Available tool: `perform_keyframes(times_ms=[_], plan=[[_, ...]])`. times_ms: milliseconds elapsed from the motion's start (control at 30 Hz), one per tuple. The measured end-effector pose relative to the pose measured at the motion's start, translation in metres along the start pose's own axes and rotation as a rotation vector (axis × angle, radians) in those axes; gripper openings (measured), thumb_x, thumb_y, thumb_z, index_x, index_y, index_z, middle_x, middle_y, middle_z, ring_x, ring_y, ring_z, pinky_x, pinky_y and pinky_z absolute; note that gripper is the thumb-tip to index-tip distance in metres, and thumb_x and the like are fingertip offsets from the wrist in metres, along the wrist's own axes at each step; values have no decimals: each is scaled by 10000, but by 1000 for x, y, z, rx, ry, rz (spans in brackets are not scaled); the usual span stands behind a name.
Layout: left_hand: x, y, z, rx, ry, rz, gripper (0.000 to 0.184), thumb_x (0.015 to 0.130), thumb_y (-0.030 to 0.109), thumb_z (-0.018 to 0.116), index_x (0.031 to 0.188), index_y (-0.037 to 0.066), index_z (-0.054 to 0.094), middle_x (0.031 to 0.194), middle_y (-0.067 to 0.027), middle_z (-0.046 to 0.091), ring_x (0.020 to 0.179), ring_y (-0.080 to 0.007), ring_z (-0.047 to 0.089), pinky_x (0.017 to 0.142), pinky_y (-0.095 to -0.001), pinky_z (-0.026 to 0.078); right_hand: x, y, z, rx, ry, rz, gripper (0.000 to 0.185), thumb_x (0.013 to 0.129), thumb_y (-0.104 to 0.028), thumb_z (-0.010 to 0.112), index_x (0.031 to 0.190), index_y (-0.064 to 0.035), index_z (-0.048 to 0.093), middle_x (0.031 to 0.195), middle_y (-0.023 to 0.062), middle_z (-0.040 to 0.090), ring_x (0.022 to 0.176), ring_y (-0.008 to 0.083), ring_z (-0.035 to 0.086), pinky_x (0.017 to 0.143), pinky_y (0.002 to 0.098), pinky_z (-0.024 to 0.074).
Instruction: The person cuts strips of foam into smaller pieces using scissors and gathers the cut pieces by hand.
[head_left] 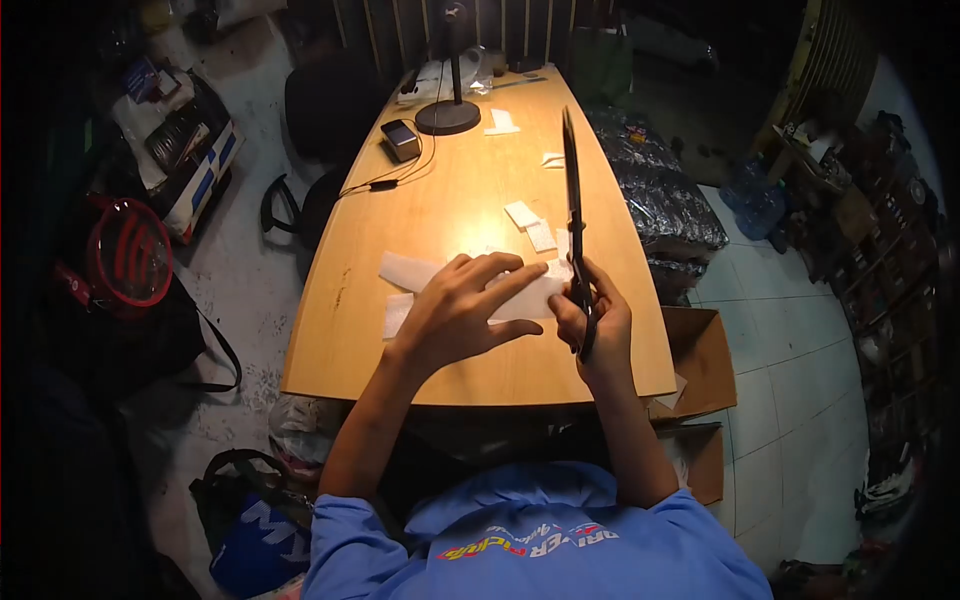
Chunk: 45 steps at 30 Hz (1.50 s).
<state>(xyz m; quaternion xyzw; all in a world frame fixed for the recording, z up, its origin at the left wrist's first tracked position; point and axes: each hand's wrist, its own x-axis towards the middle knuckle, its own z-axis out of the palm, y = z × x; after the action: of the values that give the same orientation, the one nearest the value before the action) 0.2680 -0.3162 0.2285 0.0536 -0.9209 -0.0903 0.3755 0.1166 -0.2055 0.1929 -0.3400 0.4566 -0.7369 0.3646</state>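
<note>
Smooth, glossy, wood-look table [350, 330].

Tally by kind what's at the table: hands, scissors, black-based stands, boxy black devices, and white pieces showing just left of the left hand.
Hands: left hand, right hand: 2
Scissors: 1
Black-based stand: 1
Boxy black device: 1
White pieces: 2
Total: 7

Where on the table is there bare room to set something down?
Bare table: the left side, between the cable and the papers; also the near edge between the wrists. Crowded: the middle, with papers, left hand, and right hand holding scissors; the far end, round the lamp.
</note>
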Motion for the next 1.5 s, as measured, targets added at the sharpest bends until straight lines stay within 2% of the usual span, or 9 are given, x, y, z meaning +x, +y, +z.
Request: perform_keyframes(times_ms=[200, 300, 633, 733, 800, 933, 1067, 1233, 1500], plan=[[3, -26, -35, 281, 32, 27, 594, 560, 116, 807, 1115, 59, 603, 965, -84, 635, 882, -223, 602, 795, -343, 457, 13, -17, -7, -24, 139, -165, 579, 765, -16, 656, 1292, 16, 419, 874, 34, 551, 623, 43, 508, 469, 163, 390], [7, -28, -54, 214, 114, 43, 621, 532, 194, 844, 1096, 57, 621, 912, -86, 642, 825, -231, 621, 747, -352, 488, 18, -28, -15, -39, 158, -205, 566, 765, -21, 660, 1282, 14, 432, 871, 21, 532, 642, 43, 508, 469, 169, 392], [5, -21, -54, -64, 218, -245, 191, 729, 114, 751, 844, 2, 648, 766, -97, 633, 688, -205, 640, 620, -285, 504, 19, -36, -18, -165, 229, -204, 590, 763, -50, 686, 1292, 0, 428, 867, 46, 585, 593, 35, 501, 466, 160, 371], [5, -35, -58, -266, 367, -367, 167, 772, 116, 727, 860, -13, 668, 778, -75, 667, 694, -129, 636, 619, -236, 494, 10, -19, -29, -98, 129, -215, 647, 756, -127, 737, 1305, -18, 413, 858, 44, 587, 572, 33, 485, 465, 155, 365], [6, -40, -63, -608, 462, -551, 199, 774, 125, 733, 899, -20, 679, 778, -66, 673, 678, -101, 623, 615, -210, 484, -1, -1, -42, -19, -72, -194, 818, 765, -505, 688, 1340, -24, 360, 892, 64, 554, 594, 40, 455, 481, 175, 365], [10, -46, -74, -907, 519, -617, 182, 790, 81, 704, 921, -42, 676, 769, -94, 670, 643, -102, 618, 590, -204, 496, -42, 6, -32, 20, -306, 21, 986, 708, -662, 637, 1363, -6, 298, 882, 50, 498, 661, 64, 445, 549, 200, 367], [11, -44, -75, -1023, 505, -626, 190, 796, 90, 695, 931, -43, 672, 789, -103, 668, 641, -111, 618, 585, -212, 502, -60, 17, -26, 113, -566, 183, 974, 713, -646, 646, 1357, -2, 302, 876, 40, 473, 696, 70, 426, 581, 202, 354], [-1, -44, -63, -1075, 381, -705, 214, 801, 108, 693, 948, -44, 665, 811, -96, 666, 673, -118, 620, 602, -223, 505, -49, 2, -13, 110, -633, 142, 929, 748, -594, 651, 1354, 16, 299, 889, 52, 479, 737, 84, 448, 617, 201, 370], [-20, -42, -68, -1009, 312, -757, 214, 802, 112, 694, 941, -48, 667, 813, -88, 667, 679, -116, 617, 620, -220, 498, -47, -8, 1, 7, -532, 66, 800, 794, -427, 692, 1321, 49, 322, 844, 26, 466, 729, 76, 443, 625, 204, 379]])
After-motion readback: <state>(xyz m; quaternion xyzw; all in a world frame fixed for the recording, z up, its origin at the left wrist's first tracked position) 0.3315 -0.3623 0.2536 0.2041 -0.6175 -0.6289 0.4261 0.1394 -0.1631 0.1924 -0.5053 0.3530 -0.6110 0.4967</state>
